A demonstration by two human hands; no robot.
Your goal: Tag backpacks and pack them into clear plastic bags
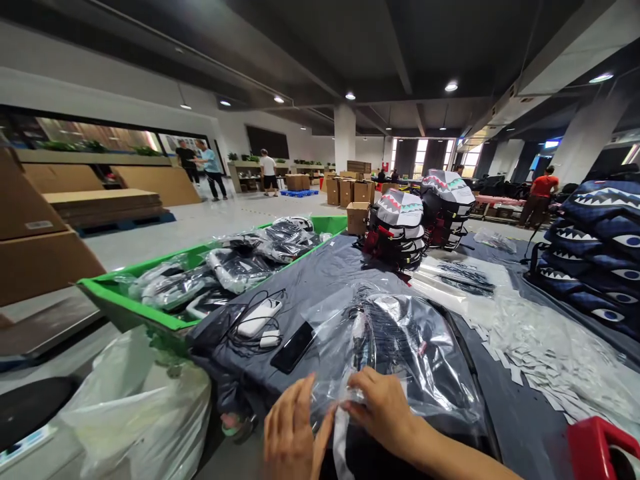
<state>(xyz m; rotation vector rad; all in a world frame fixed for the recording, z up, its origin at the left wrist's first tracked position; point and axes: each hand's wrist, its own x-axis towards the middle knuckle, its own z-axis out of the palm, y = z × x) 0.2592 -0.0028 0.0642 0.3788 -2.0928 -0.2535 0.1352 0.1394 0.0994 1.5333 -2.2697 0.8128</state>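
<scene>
A dark backpack in a clear plastic bag (405,353) lies on the grey-covered table in front of me. My left hand (293,433) rests against the bag's near left edge, fingers stretched and close together. My right hand (383,407) pinches the bag's mouth and a white strip of tape (340,433) at the near edge. Both hands meet at the bag's opening.
A black phone (294,347), a white power bank (259,317) and cables lie left of the bag. A green bin (125,303) holds several bagged backpacks. Shark-print backpacks are stacked behind (400,223) and right (595,253). White paper strips (545,363) litter the right. A red tool (597,443) sits near right.
</scene>
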